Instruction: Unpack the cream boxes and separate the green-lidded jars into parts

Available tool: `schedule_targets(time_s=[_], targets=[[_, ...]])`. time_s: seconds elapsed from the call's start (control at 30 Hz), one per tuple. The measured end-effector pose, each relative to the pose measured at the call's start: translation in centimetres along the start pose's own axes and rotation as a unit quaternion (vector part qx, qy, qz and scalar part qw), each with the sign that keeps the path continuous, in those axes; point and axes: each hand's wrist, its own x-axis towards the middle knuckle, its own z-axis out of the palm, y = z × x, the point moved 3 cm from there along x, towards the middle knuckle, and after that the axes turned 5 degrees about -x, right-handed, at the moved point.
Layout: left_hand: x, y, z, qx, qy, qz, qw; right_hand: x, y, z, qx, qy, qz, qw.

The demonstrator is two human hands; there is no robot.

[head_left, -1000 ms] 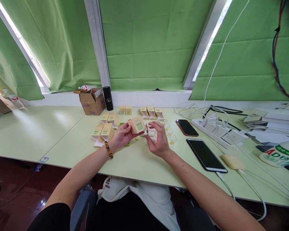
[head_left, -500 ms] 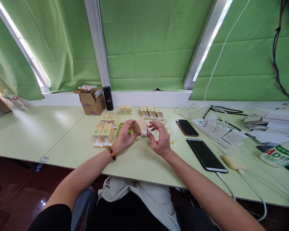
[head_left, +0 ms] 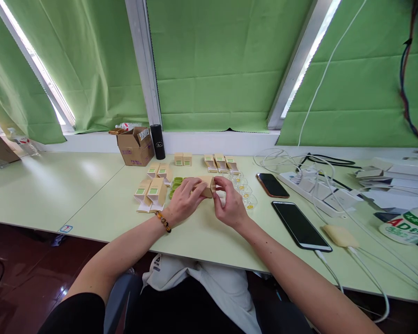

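Observation:
My left hand (head_left: 185, 200) is wrapped over a small tan carton (head_left: 206, 185) lying on its side just above the pale green table (head_left: 101, 199). My right hand (head_left: 230, 202) pinches the carton's right end with thumb and fingers. A beaded bracelet (head_left: 163, 221) sits on my left wrist. More small tan cartons with green labels (head_left: 150, 192) stand to the left, and others (head_left: 220, 163) behind. Green lids (head_left: 176, 183) lie just behind my left hand. Small clear jars (head_left: 246, 195) stand to the right of my right hand.
A brown cardboard box (head_left: 135, 146) and a black cylinder (head_left: 157, 142) stand at the back by the window sill. Two phones (head_left: 299, 225) lie to the right, one plugged in. A power strip (head_left: 320, 190), white cables and stacked white packets fill the far right.
The carton has been turned from upright with its green label showing to lying on its side and lowered towards the table. Both hands have closed in on it.

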Motion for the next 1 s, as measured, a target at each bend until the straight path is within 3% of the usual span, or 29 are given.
schedule_targets(time_s=[0.23,0.6,0.73,1.0], targets=[[0.0,0.2,0.2,0.064,-0.015,0.035,0.997,-0.2,0.1,0.5,-0.001,-0.039,0.006,0.999],[0.0,0.2,0.2,-0.017,-0.023,-0.043,0.999,0.2,0.3,0.1,-0.047,0.004,0.034,0.998],[-0.1,0.1,0.3,-0.052,-0.008,-0.056,0.997,0.2,0.2,-0.2,-0.005,0.009,0.044,0.999],[-0.5,-0.4,0.8,-0.106,0.001,-0.062,0.992,0.8,0.5,-1.1,0.011,0.109,0.027,0.994]])
